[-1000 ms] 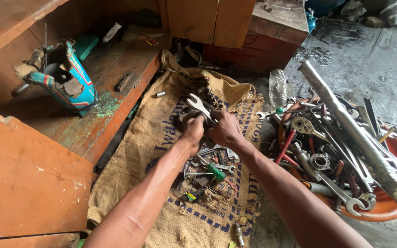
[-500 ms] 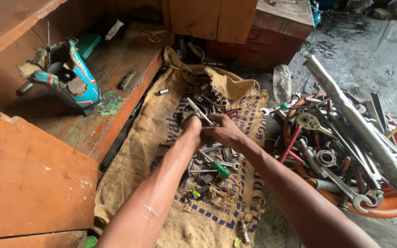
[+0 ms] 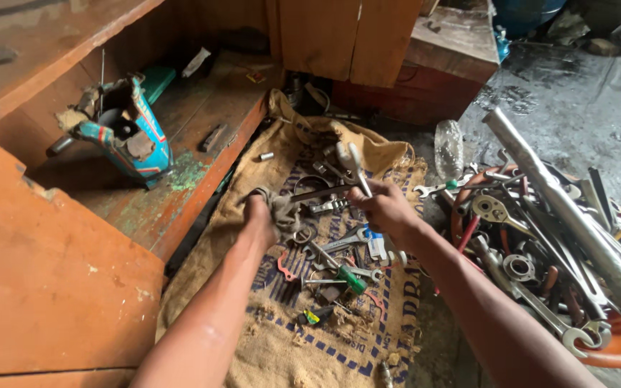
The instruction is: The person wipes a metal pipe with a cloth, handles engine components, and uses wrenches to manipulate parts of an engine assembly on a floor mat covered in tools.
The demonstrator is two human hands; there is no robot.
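now hands apart, left hand [image 3: 264, 215] grip bunching a grey rag [image 3: 282, 208] — right hand [image 3: 382, 208] grip holding a raised wrench [image 3: 357, 169]

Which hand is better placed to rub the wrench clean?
Left, probably. The left hand grips a grey rag beside the wrench, which the right hand holds upright over the burlap sack.
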